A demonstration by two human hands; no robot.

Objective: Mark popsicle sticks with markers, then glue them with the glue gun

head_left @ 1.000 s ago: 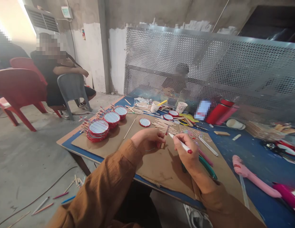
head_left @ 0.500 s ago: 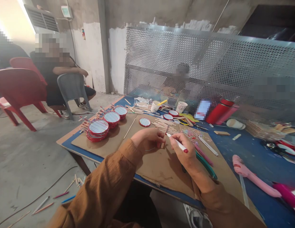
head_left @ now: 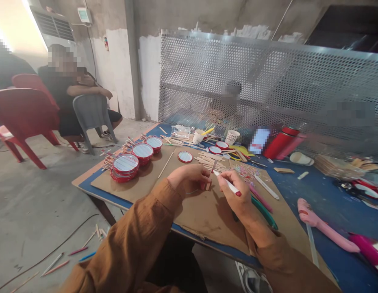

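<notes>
My left hand (head_left: 192, 178) pinches a small flat wooden stick (head_left: 212, 169), held upright above the cardboard sheet (head_left: 204, 217). Closed around a white marker with a red end (head_left: 230, 185), my right hand (head_left: 239, 195) holds its tip against or very near the stick. Behind my hands lies a pile of loose wooden sticks (head_left: 211, 160). A round red-rimmed disc (head_left: 185, 156) rests on the cardboard beyond my left hand. To the left stand stacks of red-rimmed discs (head_left: 125, 163) with sticks poking out.
At the back are paper cups (head_left: 198, 136), a phone (head_left: 259, 141) and a red bottle (head_left: 281, 142). A pink glue gun (head_left: 326, 232) lies on the right. Green-handled scissors (head_left: 265, 212) sit under my right forearm. A person sits on a grey chair (head_left: 93, 112) at the left.
Both hands keep nearly the same pose, with the marker at the stick. The seated person's head has shifted slightly.
</notes>
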